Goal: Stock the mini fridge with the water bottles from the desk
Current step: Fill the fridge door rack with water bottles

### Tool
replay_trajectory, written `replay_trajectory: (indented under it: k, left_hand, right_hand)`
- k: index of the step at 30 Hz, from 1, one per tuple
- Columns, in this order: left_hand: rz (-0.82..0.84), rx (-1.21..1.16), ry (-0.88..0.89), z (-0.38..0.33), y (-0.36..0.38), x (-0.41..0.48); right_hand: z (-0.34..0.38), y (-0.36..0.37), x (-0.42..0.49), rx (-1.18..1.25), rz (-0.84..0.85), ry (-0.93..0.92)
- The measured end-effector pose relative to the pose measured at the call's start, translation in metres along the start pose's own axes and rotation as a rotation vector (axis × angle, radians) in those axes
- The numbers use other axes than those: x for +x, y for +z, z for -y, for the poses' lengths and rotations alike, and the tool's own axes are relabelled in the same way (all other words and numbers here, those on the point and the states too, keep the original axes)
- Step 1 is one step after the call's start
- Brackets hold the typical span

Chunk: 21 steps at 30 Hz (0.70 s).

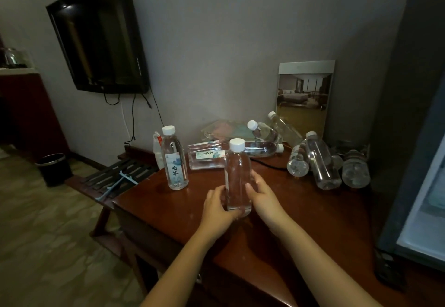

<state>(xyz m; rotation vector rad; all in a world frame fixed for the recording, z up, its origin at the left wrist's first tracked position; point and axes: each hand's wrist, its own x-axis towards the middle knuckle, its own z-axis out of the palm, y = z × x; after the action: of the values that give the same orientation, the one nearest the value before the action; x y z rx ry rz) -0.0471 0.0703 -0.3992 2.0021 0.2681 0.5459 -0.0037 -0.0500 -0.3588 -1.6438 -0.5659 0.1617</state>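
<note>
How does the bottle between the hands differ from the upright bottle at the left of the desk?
The held bottle shows no label toward the camera; the left bottle shows a pale label with dark characters. The left hand and right hand grip the held bottle near its base; nothing touches the left bottle. Both are upright, clear and white-capped.

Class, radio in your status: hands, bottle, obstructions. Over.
Left hand and right hand grip one upright bottle. Fridge at right. Lying bottles behind, none between.
</note>
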Motion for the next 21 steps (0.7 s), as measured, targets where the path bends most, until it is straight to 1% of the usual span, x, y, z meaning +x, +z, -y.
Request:
replay_trajectory:
  k: [5, 6, 9, 11, 13, 16, 18, 21]
  left_hand:
    - [0.07, -0.142, -0.068, -0.008, 0.006, -0.005]
    - [0.062, -0.143, -0.074, -0.009, 0.009, -0.006]
    - [0.021, -0.103, -0.082, -0.008, 0.017, -0.012]
    - [0.031, -0.103, -0.098, -0.012, 0.018, -0.016]
    - [0.061, -0.104, -0.088, -0.02, 0.018, -0.018]
    - [0.117, -0.047, -0.056, -0.031, 0.019, -0.022]
    - [0.147, -0.098, -0.054, -0.035, 0.022, -0.029]
    - [0.194, -0.19, -0.053, -0.044, 0.03, -0.043]
  right_hand:
    - [0.006, 0.004, -0.01, -0.152, -0.012, 0.028]
    - [0.007, 0.005, -0.01, -0.185, -0.04, 0.042]
    - [0.01, 0.003, -0.012, -0.238, -0.134, 0.005]
    - [0.011, -0.003, -0.015, -0.213, -0.141, -0.023]
    - [0.011, -0.009, -0.021, -0.166, -0.115, -0.034]
    - [0.012, -0.02, -0.028, -0.159, -0.062, -0.031]
    - [0.012, -0.028, -0.034, -0.149, -0.049, -0.023]
    - [0.016, -0.041, -0.047, -0.07, -0.059, -0.013]
